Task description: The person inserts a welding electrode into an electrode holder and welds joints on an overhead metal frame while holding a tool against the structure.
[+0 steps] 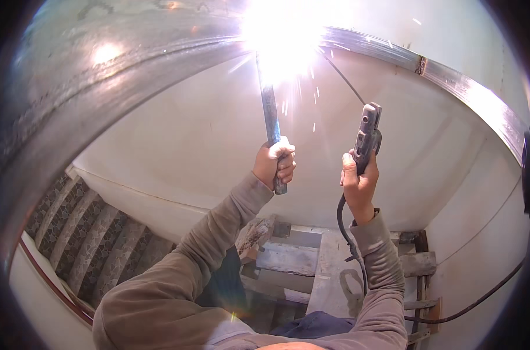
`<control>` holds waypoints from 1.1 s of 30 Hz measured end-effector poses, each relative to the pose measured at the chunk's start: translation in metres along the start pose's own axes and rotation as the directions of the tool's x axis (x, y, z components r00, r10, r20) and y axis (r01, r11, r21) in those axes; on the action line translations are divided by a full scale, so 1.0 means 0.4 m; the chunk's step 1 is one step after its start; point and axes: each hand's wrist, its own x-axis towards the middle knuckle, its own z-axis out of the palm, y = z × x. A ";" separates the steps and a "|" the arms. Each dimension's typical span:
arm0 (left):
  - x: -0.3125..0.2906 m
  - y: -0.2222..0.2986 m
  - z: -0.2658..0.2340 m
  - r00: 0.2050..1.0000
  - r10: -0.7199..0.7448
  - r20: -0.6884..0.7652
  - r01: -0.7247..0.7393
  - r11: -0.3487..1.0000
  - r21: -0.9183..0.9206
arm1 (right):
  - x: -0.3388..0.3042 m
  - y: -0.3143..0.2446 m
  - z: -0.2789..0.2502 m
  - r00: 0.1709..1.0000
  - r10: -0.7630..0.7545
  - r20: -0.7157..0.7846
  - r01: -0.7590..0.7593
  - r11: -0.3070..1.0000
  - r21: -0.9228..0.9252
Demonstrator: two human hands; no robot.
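Observation:
My left hand (pixel 275 161) is closed around the lower part of a straight metal bar (pixel 269 111), whose upper end disappears into a blinding white glare. To its right, my right hand (pixel 360 181) grips a dark welding electrode holder (pixel 367 131). A thin welding rod (pixel 345 77) runs from the holder up and left into the same glare. Sparks fall below the bright arc (pixel 285 35). The arc sits at a long curved metal beam (pixel 370 44) overhead; the glare hides the joint and the tips of bar and rod.
A black cable (pixel 343 227) hangs from the holder; another stretch (pixel 481 300) crosses at lower right. Below are wooden scaffold planks (pixel 287 258). Curved steps with stone-patterned faces (pixel 96 239) descend at lower left. A broad metal surface (pixel 60 76) fills the upper left. Pale walls (pixel 189 128) surround me.

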 end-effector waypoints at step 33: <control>0.007 0.003 -0.010 1.000 -0.004 0.018 0.005 0.998 -0.056 | 0.022 -0.004 0.027 1.000 0.029 -0.011 -0.028 0.994 0.104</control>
